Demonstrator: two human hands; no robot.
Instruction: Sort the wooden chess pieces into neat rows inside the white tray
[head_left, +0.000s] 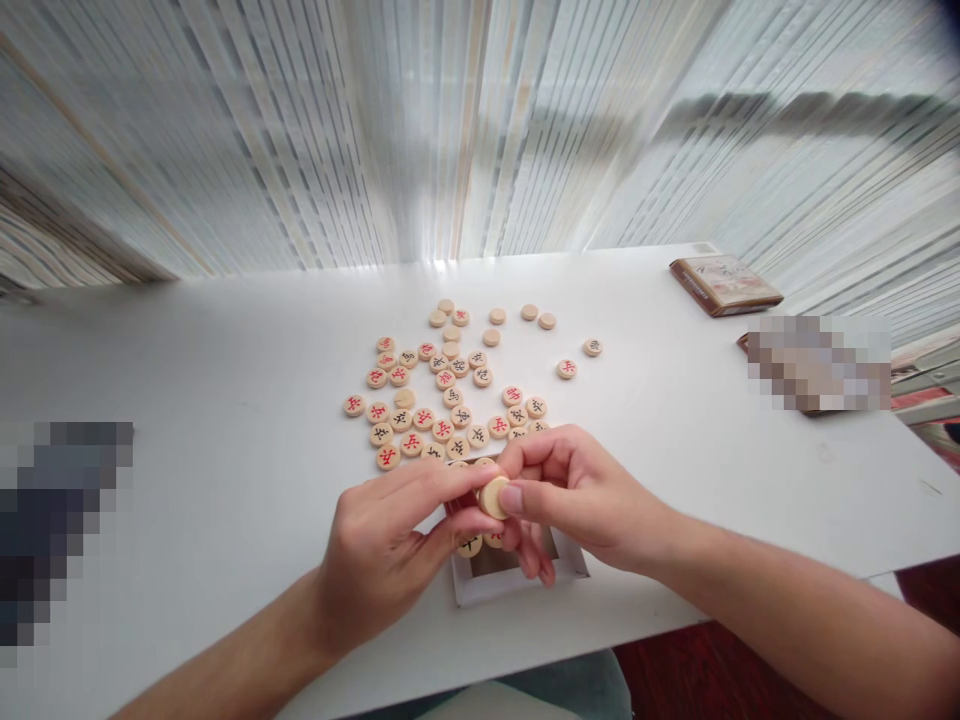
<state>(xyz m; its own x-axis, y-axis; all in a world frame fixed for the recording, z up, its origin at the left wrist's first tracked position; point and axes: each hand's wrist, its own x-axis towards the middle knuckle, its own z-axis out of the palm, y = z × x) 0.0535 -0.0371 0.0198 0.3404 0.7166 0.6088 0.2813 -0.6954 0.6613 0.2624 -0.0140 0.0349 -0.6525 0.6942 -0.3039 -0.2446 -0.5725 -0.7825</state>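
Note:
Above a white-rimmed open box [517, 587], my two hands meet around a round wooden piece [494, 498] whose blank side faces up. My left hand [401, 535] pinches it between thumb and fingers from the left. On the right, my right hand [585, 500] has its thumb on the piece's edge, with some fingers stretched below. Several pieces with characters lie in the box, partly hidden by my hands. Beyond the box, many wooden pieces [424, 419] with red or black characters are spread over the white table, and some lie blank side up.
A flat brown and cream box [727, 284] lies at the table's back right, beside a blurred-out object [821, 362]. Another blurred dark object [56, 520] is at the far left. Striped curtains [420, 130] hang behind the white table [240, 430]. Dark red floor shows below the front edge.

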